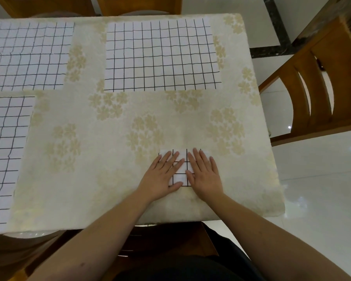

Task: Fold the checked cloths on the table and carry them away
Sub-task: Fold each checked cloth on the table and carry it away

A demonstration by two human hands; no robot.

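A small folded white cloth with black checks lies near the table's front edge. My left hand and my right hand press flat on it side by side, fingers straight, covering most of it. Three more checked cloths lie spread open: one at the back middle, one at the back left, one at the left edge, cut off by the frame.
The table wears a cream cloth with pale flower prints. A wooden chair stands to the right on the glossy white floor. More chair backs show behind the table. A chair seat is below my arms.
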